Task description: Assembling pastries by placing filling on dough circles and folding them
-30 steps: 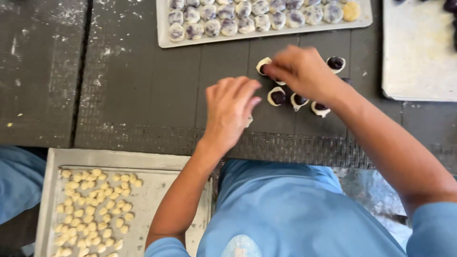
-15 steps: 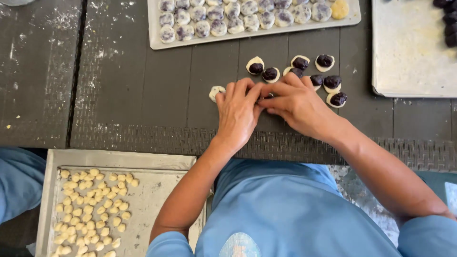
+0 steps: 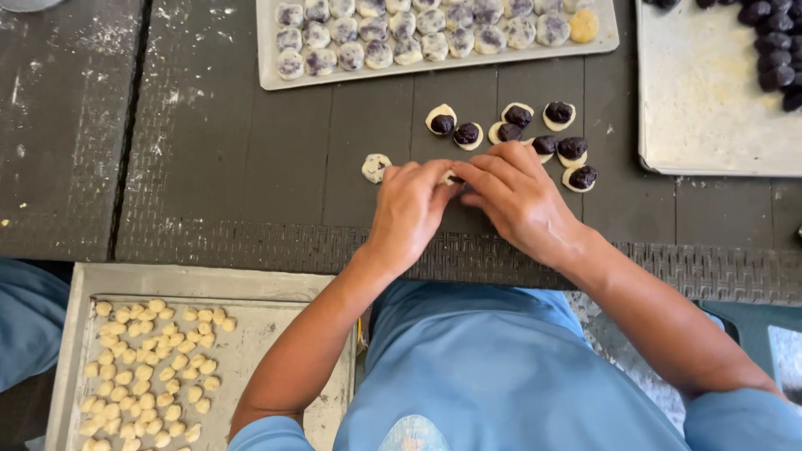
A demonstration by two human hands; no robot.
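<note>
Left hand (image 3: 407,207) and right hand (image 3: 516,197) are meeting fingertip to fingertip on the dark tabletop (image 3: 251,167), both grips pinching a small dough piece (image 3: 450,177), mostly hidden between them. Flattened dough disc (image 3: 376,167) is lying just left; filling-topped discs (image 3: 518,134) are sitting just behind.

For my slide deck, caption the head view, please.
Both hands, left and right, pinch a dough piece beside filled rounds.

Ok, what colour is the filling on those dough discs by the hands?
Dark purple, nearly black, on pale cream dough discs; the head view shows it clearly.
</note>
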